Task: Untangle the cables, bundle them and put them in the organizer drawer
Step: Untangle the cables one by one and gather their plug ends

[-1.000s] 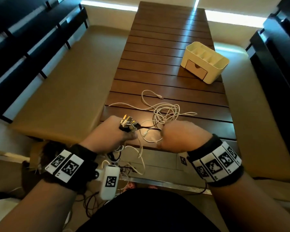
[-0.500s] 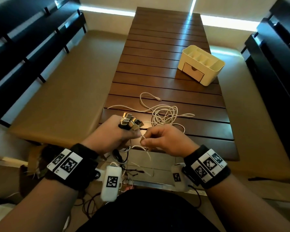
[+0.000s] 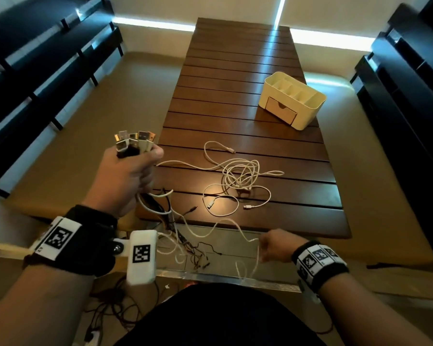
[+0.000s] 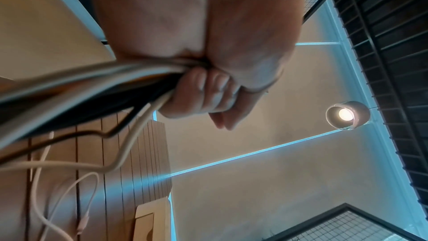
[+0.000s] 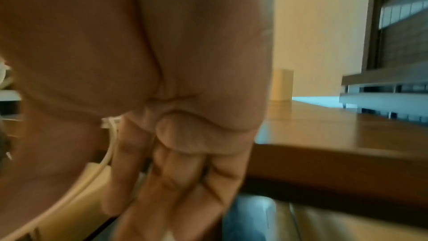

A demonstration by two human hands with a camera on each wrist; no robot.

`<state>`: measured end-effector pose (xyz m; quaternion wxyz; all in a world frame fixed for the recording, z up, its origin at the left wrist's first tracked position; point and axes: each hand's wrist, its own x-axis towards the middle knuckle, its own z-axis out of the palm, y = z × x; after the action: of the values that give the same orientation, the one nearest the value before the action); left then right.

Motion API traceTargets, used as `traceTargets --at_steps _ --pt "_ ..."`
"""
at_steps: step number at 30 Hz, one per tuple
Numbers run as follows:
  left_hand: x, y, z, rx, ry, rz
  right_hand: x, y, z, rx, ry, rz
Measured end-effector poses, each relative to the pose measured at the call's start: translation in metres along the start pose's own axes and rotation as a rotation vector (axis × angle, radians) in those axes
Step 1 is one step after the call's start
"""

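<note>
My left hand [image 3: 128, 171] is raised left of the table and grips a bunch of cables just below their USB plugs [image 3: 134, 142], which stick up from the fist. In the left wrist view the fingers [image 4: 208, 96] are curled round white and black cables [image 4: 92, 83]. Those cables hang down off the table's near edge. My right hand [image 3: 273, 248] sits low in front of the table and pinches one white cable [image 3: 225, 227], also seen as the white cable [image 5: 109, 146]. A loose white tangle [image 3: 238, 176] lies on the table. The cream organizer [image 3: 294, 103] has its drawer [image 3: 281, 109] closed.
The slatted wooden table [image 3: 235, 71] stretches away from me. Padded benches [image 3: 73, 136] run along both sides, with dark railings beyond. Thin black wires [image 3: 198, 255] dangle below the table's near edge, and more cords lie on the floor at lower left.
My left hand has risen with the plug bunch. My right hand has pulled away down and to the right, drawing one white cable out of the bunch.
</note>
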<state>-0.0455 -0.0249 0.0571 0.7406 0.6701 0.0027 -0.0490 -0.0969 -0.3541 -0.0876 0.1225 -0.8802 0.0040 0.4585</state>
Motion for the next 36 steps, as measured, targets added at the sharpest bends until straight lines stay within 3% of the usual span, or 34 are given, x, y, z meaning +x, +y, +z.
traceTargets --at_steps 2,4,8,10,12,16,21,25,29,36 --pt "-0.001 -0.002 0.001 0.008 -0.001 -0.008 -0.009 -0.002 -0.012 -0.141 -0.003 0.084" --pt "-0.003 -0.005 0.006 0.026 -0.015 -0.018 -0.028 -0.013 -0.033 -0.111 0.074 0.056" --pt "-0.010 -0.010 0.034 -0.014 -0.059 -0.040 -0.070 -0.052 -0.063 0.344 0.326 -0.465" --pt "-0.014 -0.009 0.050 -0.049 -0.101 -0.037 -0.074 -0.074 -0.064 0.484 0.340 -0.663" --pt "-0.018 -0.007 0.064 -0.104 -0.153 -0.032 -0.069 -0.094 -0.060 0.505 0.284 -0.738" --pt "-0.015 0.003 0.075 -0.225 -0.214 -0.009 -0.063 -0.119 -0.054 0.539 0.200 -0.764" --pt "-0.004 0.006 0.065 -0.284 -0.154 -0.006 -0.065 -0.130 -0.041 0.658 0.072 -0.766" --pt "0.000 0.000 0.063 -0.260 -0.074 -0.018 -0.059 -0.139 -0.032 0.686 0.174 -0.737" --pt "0.003 -0.004 0.061 -0.092 -0.037 -0.056 -0.042 -0.137 -0.024 0.585 0.358 -0.725" --pt "-0.019 -0.020 0.048 -0.122 -0.078 -0.156 -0.044 -0.122 -0.042 0.237 0.163 -0.692"
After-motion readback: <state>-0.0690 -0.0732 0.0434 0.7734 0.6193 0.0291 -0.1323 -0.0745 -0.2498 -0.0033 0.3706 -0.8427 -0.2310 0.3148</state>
